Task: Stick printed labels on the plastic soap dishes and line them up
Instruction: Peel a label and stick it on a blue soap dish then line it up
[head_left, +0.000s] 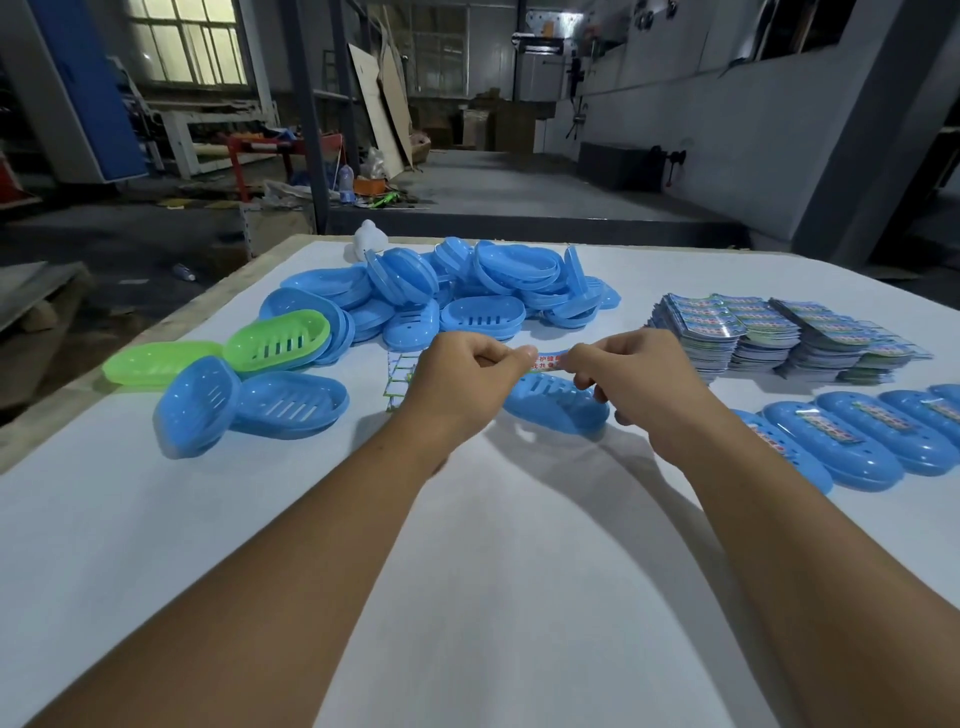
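Both hands pinch one label above a blue dish

Left hand (457, 379) and right hand (644, 379) each pinch an end of the label (549, 362); under it the blue soap dish (556, 410) sits mid-desk (467, 545); labelled dishes (852, 441) line the right edge; unlabelled pile (447, 296) lies toward the far edge.

**Red characters on the held label**

The label (549, 362), just above the blue soap dish (556, 408), carries red Chinese characters; "护健" can partly be made out. Print on the label stacks (779, 338), to the right of that dish, is too small to read.
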